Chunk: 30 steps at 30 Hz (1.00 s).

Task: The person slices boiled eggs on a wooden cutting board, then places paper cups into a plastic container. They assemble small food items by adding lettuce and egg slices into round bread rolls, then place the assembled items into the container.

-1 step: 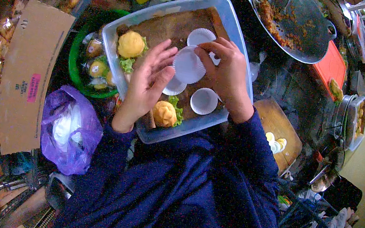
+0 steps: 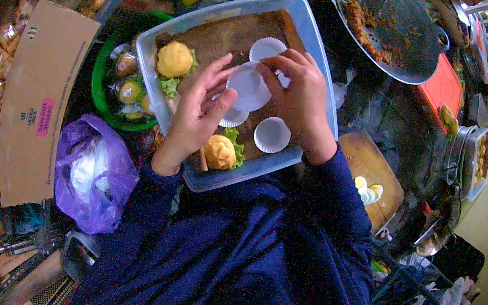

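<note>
A white fluted paper baking cup is pinched at its upper right edge by my right hand, above a clear plastic tub. My left hand is at the cup's left side, fingers apart; whether they touch its edge is hard to tell. Under and around it, other paper cups lie in the tub, one at the back and one at the right. Two round yellow buns with lettuce sit there too, one at the far left, one near the front.
Left of the tub are a green basin of wrapped buns, a purple plastic bag and a cardboard sheet. A wok with brown filling stands at the back right. Sliced egg rests on a wooden board.
The held paper cup has shifted slightly left, together with the fingertips of my right hand. My left hand has turned a little. Everything else looks the same.
</note>
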Each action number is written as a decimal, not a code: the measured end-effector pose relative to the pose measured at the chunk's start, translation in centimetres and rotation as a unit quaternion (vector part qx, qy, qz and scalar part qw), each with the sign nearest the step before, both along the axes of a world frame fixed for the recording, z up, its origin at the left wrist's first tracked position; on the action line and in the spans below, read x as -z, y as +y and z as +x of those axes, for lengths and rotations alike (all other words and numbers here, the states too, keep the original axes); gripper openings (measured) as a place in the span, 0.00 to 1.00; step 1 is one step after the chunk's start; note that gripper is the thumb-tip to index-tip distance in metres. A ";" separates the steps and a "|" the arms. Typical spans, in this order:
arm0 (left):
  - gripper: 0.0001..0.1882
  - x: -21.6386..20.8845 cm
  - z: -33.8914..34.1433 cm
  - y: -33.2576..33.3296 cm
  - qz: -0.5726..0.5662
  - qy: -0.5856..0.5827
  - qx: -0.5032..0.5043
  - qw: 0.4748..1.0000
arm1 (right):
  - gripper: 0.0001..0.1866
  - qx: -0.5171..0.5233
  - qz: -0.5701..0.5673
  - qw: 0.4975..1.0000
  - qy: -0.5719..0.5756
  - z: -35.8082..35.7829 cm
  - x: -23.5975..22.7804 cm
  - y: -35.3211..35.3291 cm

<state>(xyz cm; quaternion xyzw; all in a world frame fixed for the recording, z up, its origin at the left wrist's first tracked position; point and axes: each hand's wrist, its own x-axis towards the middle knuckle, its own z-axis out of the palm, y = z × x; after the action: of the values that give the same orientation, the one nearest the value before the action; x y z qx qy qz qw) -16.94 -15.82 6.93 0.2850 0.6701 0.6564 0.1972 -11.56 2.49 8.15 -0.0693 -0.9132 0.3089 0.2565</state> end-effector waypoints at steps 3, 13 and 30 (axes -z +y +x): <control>0.24 0.0 -0.1 0.4 -0.065 0.000 0.022 0.998 | 0.06 -0.007 0.029 0.999 -0.029 0.1 0.2 -0.8; 0.24 1.2 -0.4 -0.1 -0.028 -0.014 0.003 1.000 | 0.10 -0.028 0.087 0.996 -0.009 -0.9 1.4 -2.0; 0.21 0.6 -0.5 -0.4 0.010 -0.152 0.000 0.988 | 0.08 0.059 -0.108 0.992 0.033 -0.1 1.3 -4.2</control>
<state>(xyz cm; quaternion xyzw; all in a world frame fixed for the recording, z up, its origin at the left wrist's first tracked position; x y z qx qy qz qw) -17.45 -16.20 6.30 0.1835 0.6255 0.6991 0.2939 -11.65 -1.74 6.80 -0.1406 -0.8599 0.3920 0.2952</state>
